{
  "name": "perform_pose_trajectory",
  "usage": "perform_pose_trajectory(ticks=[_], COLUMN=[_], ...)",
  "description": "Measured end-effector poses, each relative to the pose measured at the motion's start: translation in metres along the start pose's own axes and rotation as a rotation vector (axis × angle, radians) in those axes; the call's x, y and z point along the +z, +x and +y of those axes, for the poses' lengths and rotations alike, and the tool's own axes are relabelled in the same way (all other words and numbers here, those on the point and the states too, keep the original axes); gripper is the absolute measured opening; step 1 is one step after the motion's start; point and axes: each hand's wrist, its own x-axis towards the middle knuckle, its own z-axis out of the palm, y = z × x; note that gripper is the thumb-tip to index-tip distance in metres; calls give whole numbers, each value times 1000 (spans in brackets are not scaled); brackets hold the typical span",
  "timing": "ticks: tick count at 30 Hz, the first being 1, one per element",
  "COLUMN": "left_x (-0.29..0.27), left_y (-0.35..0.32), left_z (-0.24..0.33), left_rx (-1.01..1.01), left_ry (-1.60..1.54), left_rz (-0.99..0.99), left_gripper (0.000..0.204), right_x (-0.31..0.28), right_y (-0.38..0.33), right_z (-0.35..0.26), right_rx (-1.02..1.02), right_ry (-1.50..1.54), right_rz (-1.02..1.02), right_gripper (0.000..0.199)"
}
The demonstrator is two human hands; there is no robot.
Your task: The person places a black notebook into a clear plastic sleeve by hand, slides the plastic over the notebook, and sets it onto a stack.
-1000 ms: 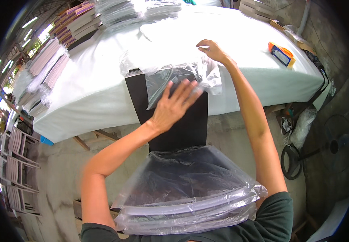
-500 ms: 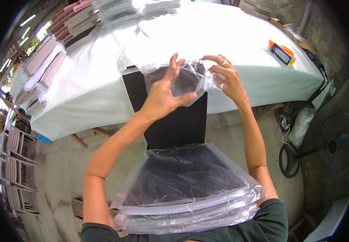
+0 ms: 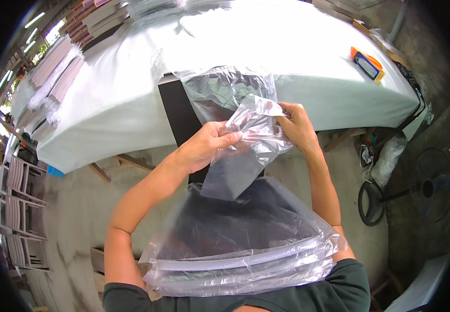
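A small clear plastic bag (image 3: 251, 140) is held up just off the near edge of the tabletop (image 3: 298, 57). A large clear bag (image 3: 240, 244) wrapping dark flat pieces is seen below it, off the tabletop. A small orange, blue and white packet (image 3: 367, 63) lies near the tabletop's right edge. Wrapped flat packs (image 3: 61, 73) are stacked along its left edge.

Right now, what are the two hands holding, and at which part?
Both hands hold a clear plastic bag at its upper edge: the left hand on its left side, the right hand on its right.
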Motion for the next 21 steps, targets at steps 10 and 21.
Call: perform_pose_trajectory(ticks=[10,21], left_x=[0,1], left_y=[-15,-14], left_z=[-5,-10], left_rx=[-30,-118], left_ry=[-58,-362], left_rz=[25,-56], left_gripper=[52,50], right_x=[3,4], right_y=[-19,-37], right_z=[-8,-77], right_rx=[-100,-1026], right_ry=[-37,-412], right_rz=[198,-175], right_gripper=[28,19])
